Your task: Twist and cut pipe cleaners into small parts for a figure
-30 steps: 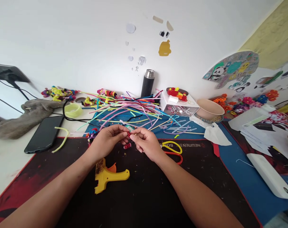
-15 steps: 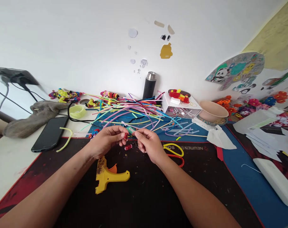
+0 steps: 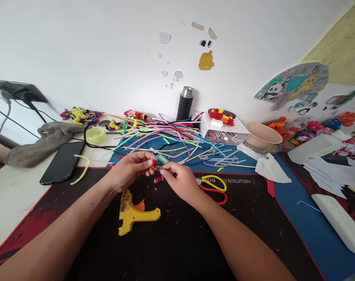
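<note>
My left hand (image 3: 133, 168) is closed, pinching a small red glittery piece (image 3: 153, 164) between thumb and fingertips. Close to it on the right, my right hand (image 3: 180, 177) is closed too, thumb against fingers; whatever may lie in that pinch is too small to name. Below the fingers, a second red glittery piece (image 3: 158, 179) lies on the black mat (image 3: 177, 242). Just behind the hands is a green object (image 3: 162, 158) with a pale label. A yellow glue gun (image 3: 136, 216) with an orange trigger rests nearer me. Scissors (image 3: 215, 184) with yellow and red handles lie beside my right wrist.
Behind the hands, many coloured pipe cleaners (image 3: 165, 132) are heaped across the blue mat. A black flask (image 3: 185, 104), a white box (image 3: 224, 130) and a pink bowl (image 3: 263, 136) stand along the wall. A phone (image 3: 63, 163) lies on the left.
My right hand has come left, toward the red piece in my left hand, and its fingers have drawn closer together. The camera view has shifted slightly.
</note>
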Tool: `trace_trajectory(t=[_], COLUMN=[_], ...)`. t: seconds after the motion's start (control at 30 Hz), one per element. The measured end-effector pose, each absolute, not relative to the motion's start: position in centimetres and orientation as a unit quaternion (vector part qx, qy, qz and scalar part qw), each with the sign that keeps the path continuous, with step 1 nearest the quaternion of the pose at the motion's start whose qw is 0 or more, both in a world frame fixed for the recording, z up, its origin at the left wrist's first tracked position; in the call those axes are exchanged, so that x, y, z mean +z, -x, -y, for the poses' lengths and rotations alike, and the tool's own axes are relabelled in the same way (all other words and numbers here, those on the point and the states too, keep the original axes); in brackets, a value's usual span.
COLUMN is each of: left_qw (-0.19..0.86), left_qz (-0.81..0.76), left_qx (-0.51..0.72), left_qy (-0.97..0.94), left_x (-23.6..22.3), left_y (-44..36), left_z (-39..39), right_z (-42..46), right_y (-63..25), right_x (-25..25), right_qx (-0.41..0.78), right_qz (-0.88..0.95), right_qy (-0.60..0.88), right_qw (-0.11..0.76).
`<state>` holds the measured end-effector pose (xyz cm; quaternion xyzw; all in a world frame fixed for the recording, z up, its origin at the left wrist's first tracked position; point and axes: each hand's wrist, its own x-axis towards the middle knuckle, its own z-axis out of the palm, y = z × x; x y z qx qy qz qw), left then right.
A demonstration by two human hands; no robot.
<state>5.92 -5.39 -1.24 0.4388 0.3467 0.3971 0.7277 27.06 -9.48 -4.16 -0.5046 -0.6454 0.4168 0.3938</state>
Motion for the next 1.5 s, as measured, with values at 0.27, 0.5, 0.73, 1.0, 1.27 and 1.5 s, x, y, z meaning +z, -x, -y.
trace_trajectory(t=[0.27, 0.5, 0.73, 1.0, 1.27, 1.5], left_qw=[0.715, 0.711, 0.700, 0.669, 0.679, 0.688], left_qz=[-0.340, -0.354, -0.367, -0.384, -0.377, -0.388], left_qx=[0.391, 0.385, 0.377, 0.367, 0.318, 0.323], left_qy=[-0.468, -0.470, -0.484, -0.520, -0.543, -0.521], left_x=[-1.2, -1.5, -1.8, -2.2, -2.5, -3.2], left_y=[-5.7, -5.7, -5.7, -5.7, -5.9, -6.1], left_z=[5.3, 5.1, 4.9, 4.8, 5.0, 5.0], right_z=[10.1, 10.2, 10.2, 9.6, 9.4, 9.3], right_y=[-26.7, -26.7, -26.6, -27.4, -27.5, -27.5], right_x=[-3.5, -3.2, -3.0, -3.7, -3.7, -4.3], right_qx=[0.255, 0.210, 0.251, 0.361, 0.415, 0.455], right_qz=[0.769, 0.796, 0.767, 0.691, 0.641, 0.618], right_qy=[0.540, 0.547, 0.566, 0.563, 0.563, 0.535], right_qw=[0.229, 0.152, 0.166, 0.274, 0.316, 0.354])
